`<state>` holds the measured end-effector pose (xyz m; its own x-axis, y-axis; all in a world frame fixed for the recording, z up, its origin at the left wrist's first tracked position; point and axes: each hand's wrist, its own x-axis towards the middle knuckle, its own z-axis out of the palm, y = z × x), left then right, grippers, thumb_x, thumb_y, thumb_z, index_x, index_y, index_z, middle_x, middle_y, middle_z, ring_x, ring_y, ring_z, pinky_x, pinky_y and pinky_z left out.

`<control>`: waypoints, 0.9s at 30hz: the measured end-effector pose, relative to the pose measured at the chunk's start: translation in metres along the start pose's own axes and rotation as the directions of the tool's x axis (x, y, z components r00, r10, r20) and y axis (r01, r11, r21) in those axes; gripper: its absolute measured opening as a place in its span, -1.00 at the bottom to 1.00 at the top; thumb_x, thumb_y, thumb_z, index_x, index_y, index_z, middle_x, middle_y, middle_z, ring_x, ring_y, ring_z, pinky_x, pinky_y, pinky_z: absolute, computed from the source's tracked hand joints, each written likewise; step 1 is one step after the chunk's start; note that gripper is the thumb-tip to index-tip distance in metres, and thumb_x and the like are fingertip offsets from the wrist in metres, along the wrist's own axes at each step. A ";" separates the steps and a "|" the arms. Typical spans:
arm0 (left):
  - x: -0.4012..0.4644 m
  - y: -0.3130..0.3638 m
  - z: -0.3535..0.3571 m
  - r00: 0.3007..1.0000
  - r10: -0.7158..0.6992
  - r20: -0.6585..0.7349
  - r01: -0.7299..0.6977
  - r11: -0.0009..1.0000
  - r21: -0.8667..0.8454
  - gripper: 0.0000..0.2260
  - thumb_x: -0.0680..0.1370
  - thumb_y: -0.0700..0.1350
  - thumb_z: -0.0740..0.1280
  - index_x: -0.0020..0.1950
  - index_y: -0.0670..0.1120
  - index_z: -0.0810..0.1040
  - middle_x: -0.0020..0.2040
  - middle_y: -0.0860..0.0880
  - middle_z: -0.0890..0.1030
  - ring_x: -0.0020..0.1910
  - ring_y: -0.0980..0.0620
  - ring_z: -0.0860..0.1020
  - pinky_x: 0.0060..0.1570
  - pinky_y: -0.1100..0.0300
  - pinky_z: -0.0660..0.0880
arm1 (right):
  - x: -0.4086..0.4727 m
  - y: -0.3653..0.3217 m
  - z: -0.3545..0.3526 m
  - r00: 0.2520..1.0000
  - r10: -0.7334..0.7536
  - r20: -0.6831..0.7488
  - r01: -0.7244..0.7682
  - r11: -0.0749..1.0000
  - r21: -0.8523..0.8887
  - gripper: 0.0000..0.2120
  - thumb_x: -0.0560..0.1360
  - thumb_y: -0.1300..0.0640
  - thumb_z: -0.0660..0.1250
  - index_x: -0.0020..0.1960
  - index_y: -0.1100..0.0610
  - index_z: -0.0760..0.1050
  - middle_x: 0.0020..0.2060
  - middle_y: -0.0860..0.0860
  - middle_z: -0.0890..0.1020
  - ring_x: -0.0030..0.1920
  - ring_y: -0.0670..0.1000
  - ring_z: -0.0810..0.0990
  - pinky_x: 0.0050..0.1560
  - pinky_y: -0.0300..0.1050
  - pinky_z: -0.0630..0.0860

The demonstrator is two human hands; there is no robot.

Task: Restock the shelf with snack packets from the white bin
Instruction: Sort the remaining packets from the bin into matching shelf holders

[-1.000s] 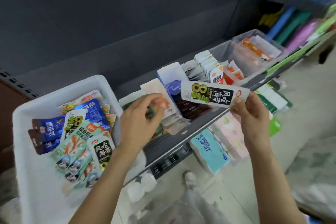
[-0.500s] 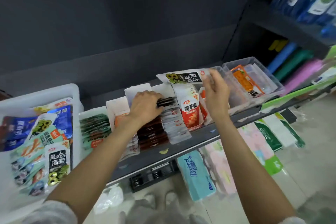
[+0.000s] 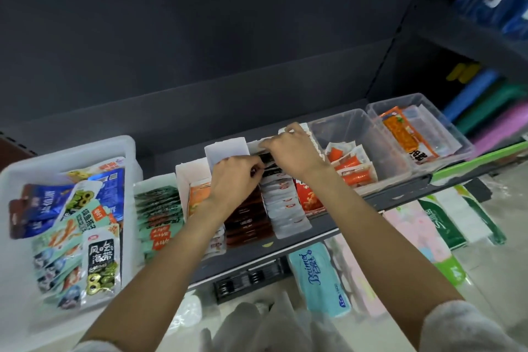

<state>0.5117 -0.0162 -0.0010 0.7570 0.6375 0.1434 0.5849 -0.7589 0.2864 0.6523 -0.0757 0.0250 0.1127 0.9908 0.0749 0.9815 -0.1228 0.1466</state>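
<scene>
A turquoise tissue pack [image 3: 320,280] is being kept below, beside pink and green packs [image 3: 440,226]; coloured rolls [image 3: 468,91] are being stored at far right.

White bin [image 3: 130,148] of mixed snack packets [image 3: 71,226] left of the packet-lined grey shelf [image 3: 323,226].

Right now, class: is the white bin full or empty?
Partly full: the white bin holds a loose pile of snack packets, with bare floor showing.
</scene>
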 end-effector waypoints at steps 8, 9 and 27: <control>-0.019 -0.001 -0.018 0.989 -0.022 -0.143 -0.003 0.985 -0.171 -0.85 0.52 0.00 0.32 0.07 0.05 0.57 -0.03 0.13 0.64 -0.01 0.04 0.57 -0.09 0.19 0.44 | -0.010 -0.007 0.018 0.957 0.150 -0.249 -0.058 0.939 0.339 -0.75 0.40 0.32 0.31 0.02 0.12 0.62 -0.19 0.08 0.69 -0.16 0.14 0.65 0.12 0.04 0.41; -0.028 -0.004 -0.026 0.975 -0.071 -0.209 0.018 0.970 -0.242 -0.86 0.52 0.00 0.32 0.05 0.03 0.55 -0.10 0.17 0.62 -0.07 0.09 0.57 -0.14 0.22 0.42 | -0.016 -0.014 0.013 0.919 0.195 -0.343 -0.040 0.911 0.412 -0.77 0.43 0.29 0.31 0.03 0.13 0.62 -0.17 0.08 0.70 -0.16 0.12 0.65 0.08 0.03 0.45; -0.195 -0.245 -0.039 0.624 -0.769 0.139 0.782 0.615 -0.102 -0.25 0.35 0.10 0.50 0.39 -0.18 0.25 0.28 -0.20 0.39 0.26 -0.18 0.40 0.20 -0.04 0.38 | 0.030 -0.306 -0.018 0.908 -0.393 0.145 0.252 0.788 0.561 -0.58 0.48 0.43 0.16 0.32 0.24 0.40 0.24 0.18 0.47 0.17 0.19 0.52 0.09 0.07 0.51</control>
<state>0.2090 0.0505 -0.0626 0.0629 0.9628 -0.2629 0.9219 0.0449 0.3849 0.3526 -0.0098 0.0000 -0.2611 0.9562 -0.1321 0.8889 0.1848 -0.4192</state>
